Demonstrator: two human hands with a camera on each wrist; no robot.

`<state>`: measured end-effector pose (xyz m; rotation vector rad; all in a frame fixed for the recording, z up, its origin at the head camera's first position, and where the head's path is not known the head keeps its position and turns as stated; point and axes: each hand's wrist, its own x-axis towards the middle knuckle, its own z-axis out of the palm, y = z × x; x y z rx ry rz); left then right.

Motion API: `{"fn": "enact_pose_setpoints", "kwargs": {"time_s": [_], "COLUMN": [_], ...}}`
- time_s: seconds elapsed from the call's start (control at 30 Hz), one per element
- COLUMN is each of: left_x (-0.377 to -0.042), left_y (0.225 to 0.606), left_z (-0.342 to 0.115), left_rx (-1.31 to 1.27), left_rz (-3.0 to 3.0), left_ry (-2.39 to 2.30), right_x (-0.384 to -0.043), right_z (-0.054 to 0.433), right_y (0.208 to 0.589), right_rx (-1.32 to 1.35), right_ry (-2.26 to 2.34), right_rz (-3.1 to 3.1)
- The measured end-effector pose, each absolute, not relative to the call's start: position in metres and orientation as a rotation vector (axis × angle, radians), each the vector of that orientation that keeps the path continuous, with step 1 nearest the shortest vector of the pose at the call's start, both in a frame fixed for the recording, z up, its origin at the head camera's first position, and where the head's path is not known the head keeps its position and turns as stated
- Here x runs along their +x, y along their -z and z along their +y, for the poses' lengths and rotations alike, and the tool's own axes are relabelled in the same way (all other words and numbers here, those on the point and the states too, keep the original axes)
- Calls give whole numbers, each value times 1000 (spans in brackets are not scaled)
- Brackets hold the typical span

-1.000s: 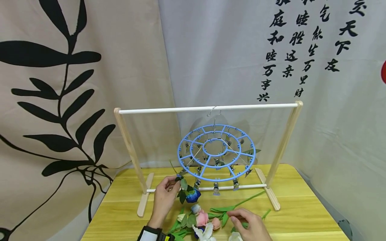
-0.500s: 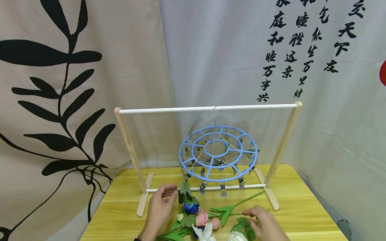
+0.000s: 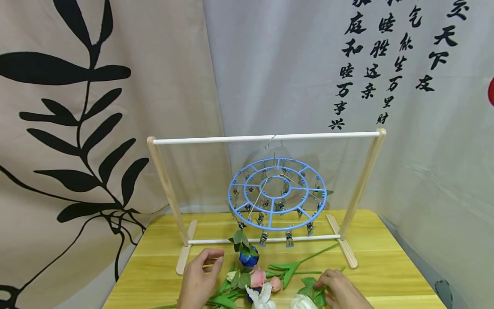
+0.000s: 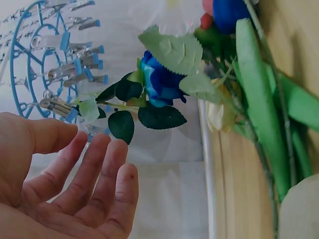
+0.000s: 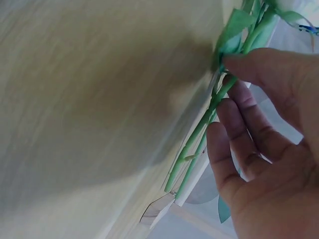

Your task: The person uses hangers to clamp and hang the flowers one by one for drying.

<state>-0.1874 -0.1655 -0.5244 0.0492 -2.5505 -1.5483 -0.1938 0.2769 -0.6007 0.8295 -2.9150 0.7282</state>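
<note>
Blue rose [image 3: 249,258] hanging head-down, white rose [image 3: 302,302] on table [image 3: 390,262]

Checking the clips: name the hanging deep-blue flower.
The upper rose, hung from a clip of the blue rack; the lower blue flower lies beside the white lily.

- Blue rose [image 3: 248,258]: deep, vivid blue, leaves [image 3: 240,237] dark to dusty green.
- White rose [image 3: 303,302] and lily [image 3: 260,298]: both clean white.
- Pink flowers [image 3: 257,278]: soft, pale pink.
- Stems [image 3: 319,254]: bright green.
- Hanger [image 3: 272,213]: sky blue; its clips [image 3: 289,238] silvery, tipped blue.
- Rack [image 3: 316,137]: white bars, pale wood legs [image 3: 165,184].
- Table [image 3: 386,274]: sunny yellow, streaked like wood grain.
- Cloth [image 3: 173,64] over on the left: beige, patterned with a black leafy branch [image 3: 50,68]; the one beside it grey, lettered in black.
</note>
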Motion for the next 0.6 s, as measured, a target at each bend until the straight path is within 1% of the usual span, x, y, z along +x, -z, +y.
{"fn": "enact_pose_setpoints", "kwargs": {"time_s": [0.2, 0.6], "left_x": [-174, -165], "left_y": [532, 543], "left_z": [-160, -154], "left_rx": [0, -93], "left_rz": [-2542, -2567], "left_ry": [1573, 1622], "right_x": [-195, -193], "right_z": [278, 278], "right_y": [602, 613], "right_rx": [863, 860], "right_ry": [-742, -693], "right_rz": [-2924, -2826]}}
